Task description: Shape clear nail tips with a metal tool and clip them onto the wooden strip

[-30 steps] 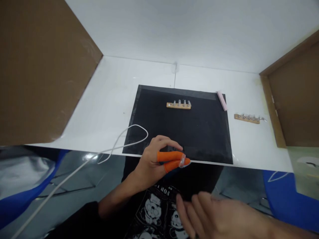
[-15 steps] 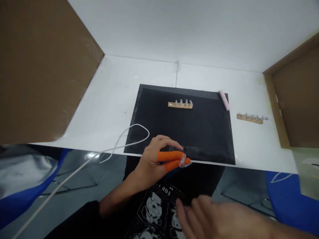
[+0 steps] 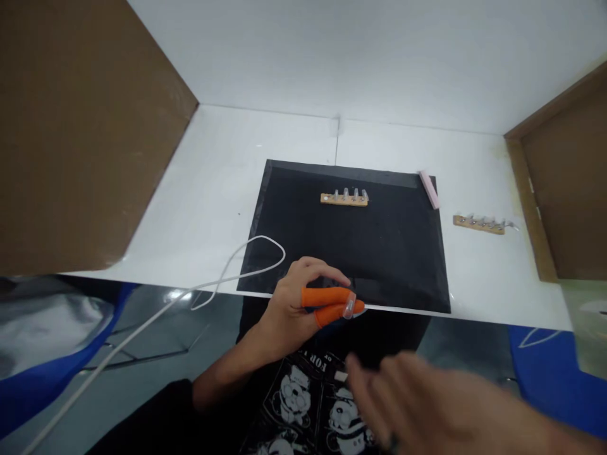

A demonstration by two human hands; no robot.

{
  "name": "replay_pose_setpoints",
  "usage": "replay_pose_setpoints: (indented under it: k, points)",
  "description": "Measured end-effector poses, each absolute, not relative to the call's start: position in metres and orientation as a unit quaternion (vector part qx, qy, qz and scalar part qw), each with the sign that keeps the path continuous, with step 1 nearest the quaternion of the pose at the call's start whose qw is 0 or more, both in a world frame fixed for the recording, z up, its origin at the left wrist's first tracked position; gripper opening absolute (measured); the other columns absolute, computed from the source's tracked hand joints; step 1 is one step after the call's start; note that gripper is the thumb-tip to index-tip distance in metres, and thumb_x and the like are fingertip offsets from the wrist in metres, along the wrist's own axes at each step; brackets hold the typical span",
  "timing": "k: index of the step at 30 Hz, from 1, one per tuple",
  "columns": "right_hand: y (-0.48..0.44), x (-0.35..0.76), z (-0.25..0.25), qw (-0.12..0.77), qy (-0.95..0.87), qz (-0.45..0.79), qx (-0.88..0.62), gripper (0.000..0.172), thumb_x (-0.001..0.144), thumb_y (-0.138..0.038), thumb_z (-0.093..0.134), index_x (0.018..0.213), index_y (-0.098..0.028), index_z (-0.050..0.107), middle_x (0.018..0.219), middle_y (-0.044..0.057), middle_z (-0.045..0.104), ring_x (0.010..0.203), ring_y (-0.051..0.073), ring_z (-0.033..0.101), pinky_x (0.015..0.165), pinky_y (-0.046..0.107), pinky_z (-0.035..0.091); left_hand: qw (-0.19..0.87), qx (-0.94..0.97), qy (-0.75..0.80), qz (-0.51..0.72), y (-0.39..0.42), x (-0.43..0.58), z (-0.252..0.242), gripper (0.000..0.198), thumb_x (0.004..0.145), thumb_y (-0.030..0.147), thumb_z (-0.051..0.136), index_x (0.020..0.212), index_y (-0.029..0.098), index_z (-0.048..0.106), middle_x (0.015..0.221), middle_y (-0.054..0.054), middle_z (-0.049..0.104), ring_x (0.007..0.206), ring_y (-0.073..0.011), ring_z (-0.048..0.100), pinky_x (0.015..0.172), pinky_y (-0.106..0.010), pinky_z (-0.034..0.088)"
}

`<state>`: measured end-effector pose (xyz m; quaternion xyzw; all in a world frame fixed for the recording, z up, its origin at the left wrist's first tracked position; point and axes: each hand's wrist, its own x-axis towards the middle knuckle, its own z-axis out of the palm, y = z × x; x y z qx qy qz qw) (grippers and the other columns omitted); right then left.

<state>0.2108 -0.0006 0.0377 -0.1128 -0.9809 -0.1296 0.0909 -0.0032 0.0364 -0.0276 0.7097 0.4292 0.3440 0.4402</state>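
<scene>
My left hand (image 3: 296, 300) is at the table's front edge, orange finger covers (image 3: 329, 296) on its thumb and index finger. Between those two covered tips it pinches a clear false nail (image 3: 349, 305). Lower down, over my lap, my right hand (image 3: 403, 392) is smeared by motion, so its grip is unclear. A small pale thing (image 3: 340, 376) shows beside its thumb; I cannot make out whether the hand holds it. Farther back, a wooden nail stand (image 3: 345, 200) carries several clear false nails on the black mat (image 3: 379, 253).
A pink bar (image 3: 429, 189) lies at the mat's back right corner. Another wooden stand (image 3: 478, 224) with pegs sits on the white table (image 3: 493, 265) to the right. A white cable (image 3: 227, 278) loops over the front left edge. Brown panels (image 3: 85, 139) flank the table.
My right hand has moved up and to the right a little, still blurred. A small pale thing now shows by its thumb. My left hand keeps its pinch on the false nail.
</scene>
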Motion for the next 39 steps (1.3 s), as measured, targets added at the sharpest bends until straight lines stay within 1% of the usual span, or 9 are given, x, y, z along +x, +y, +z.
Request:
replay_pose_setpoints:
  k: [2, 6, 17, 20, 23, 28, 31, 34, 39]
  points:
    - [-0.0004, 0.2100, 0.0379, 0.117, -0.967, -0.140, -0.176, 0.037, 0.088, -0.022, 0.044, 0.107, 0.005, 0.061, 0.065, 0.008, 0.061, 0.050, 0.019, 0.050, 0.052, 0.036, 0.027, 0.440, 0.709, 0.429, 0.344, 0.0367, -0.0030, -0.0269, 0.018, 0.082, 0.029, 0.076, 0.097, 0.023, 0.069, 0.095, -0.005, 0.068, 0.094, -0.0205, 0.062, 0.085, -0.036, 0.051]
    - [0.0032, 0.2100, 0.0387, 0.098, -0.982, -0.114, -0.114, 0.033, 0.086, -0.011, 0.036, 0.104, -0.003, 0.063, 0.059, 0.002, 0.055, 0.043, 0.016, 0.040, 0.050, 0.036, 0.019, 0.447, 0.707, 0.432, 0.336, 0.0371, -0.0034, -0.0260, 0.017, 0.083, 0.030, 0.075, 0.097, 0.023, 0.070, 0.096, -0.006, 0.069, 0.095, -0.0211, 0.061, 0.084, -0.036, 0.051]
    - [0.0026, 0.2129, 0.0409, 0.116, -0.966, -0.143, -0.181, 0.033, 0.089, -0.015, 0.039, 0.106, 0.003, 0.062, 0.065, 0.007, 0.061, 0.052, 0.019, 0.052, 0.054, 0.036, 0.031, 0.440, 0.709, 0.431, 0.344, 0.0369, -0.0055, -0.0268, 0.017, 0.083, 0.028, 0.076, 0.097, 0.022, 0.069, 0.096, -0.004, 0.068, 0.095, -0.0202, 0.061, 0.085, -0.035, 0.050]
    - [0.0016, 0.2114, 0.0414, 0.091, -0.983, -0.123, -0.101, 0.032, 0.086, -0.007, 0.036, 0.104, -0.005, 0.063, 0.058, 0.001, 0.055, 0.042, 0.015, 0.039, 0.050, 0.035, 0.021, 0.446, 0.707, 0.431, 0.341, 0.0372, -0.0048, -0.0254, 0.015, 0.083, 0.027, 0.075, 0.097, 0.023, 0.070, 0.097, -0.005, 0.069, 0.096, -0.0207, 0.061, 0.086, -0.036, 0.051]
    - [0.0003, 0.2102, 0.0422, 0.114, -0.966, -0.140, -0.185, 0.034, 0.089, -0.007, 0.034, 0.107, 0.002, 0.061, 0.064, 0.006, 0.060, 0.053, 0.018, 0.050, 0.056, 0.037, 0.029, 0.440, 0.708, 0.426, 0.350, 0.0376, -0.0048, -0.0249, 0.016, 0.083, 0.029, 0.075, 0.097, 0.023, 0.069, 0.095, -0.005, 0.070, 0.095, -0.0213, 0.061, 0.086, -0.037, 0.051]
    - [-0.0006, 0.2107, 0.0411, 0.089, -0.982, -0.114, -0.123, 0.037, 0.091, -0.006, 0.028, 0.107, -0.003, 0.061, 0.062, 0.003, 0.059, 0.045, 0.016, 0.042, 0.052, 0.037, 0.022, 0.450, 0.702, 0.435, 0.340, 0.0375, -0.0052, -0.0246, 0.017, 0.083, 0.028, 0.076, 0.098, 0.023, 0.069, 0.098, -0.005, 0.069, 0.096, -0.0207, 0.061, 0.085, -0.036, 0.051]
    - [0.0006, 0.2119, 0.0418, 0.129, -0.956, -0.160, -0.209, 0.037, 0.093, -0.015, 0.033, 0.108, 0.007, 0.060, 0.068, 0.010, 0.063, 0.055, 0.020, 0.053, 0.058, 0.038, 0.032, 0.448, 0.705, 0.430, 0.343, 0.0373, -0.0045, -0.0243, 0.017, 0.083, 0.028, 0.076, 0.097, 0.023, 0.069, 0.096, -0.004, 0.068, 0.095, -0.0202, 0.061, 0.086, -0.035, 0.051]
    - [0.0006, 0.2107, 0.0406, 0.087, -0.982, -0.114, -0.123, 0.033, 0.089, -0.012, 0.037, 0.107, -0.002, 0.062, 0.057, 0.000, 0.053, 0.043, 0.015, 0.039, 0.050, 0.035, 0.020, 0.449, 0.706, 0.427, 0.343, 0.0371, -0.0036, -0.0243, 0.015, 0.083, 0.029, 0.075, 0.096, 0.023, 0.070, 0.096, -0.004, 0.069, 0.095, -0.0208, 0.061, 0.085, -0.036, 0.051]
    - [0.0002, 0.2093, 0.0397, 0.121, -0.960, -0.174, -0.181, 0.034, 0.086, -0.013, 0.044, 0.108, 0.007, 0.060, 0.060, 0.004, 0.056, 0.047, 0.017, 0.045, 0.053, 0.036, 0.026, 0.446, 0.709, 0.427, 0.340, 0.0368, -0.0030, -0.0249, 0.018, 0.082, 0.029, 0.076, 0.098, 0.023, 0.069, 0.096, -0.004, 0.069, 0.095, -0.0210, 0.061, 0.085, -0.036, 0.050]
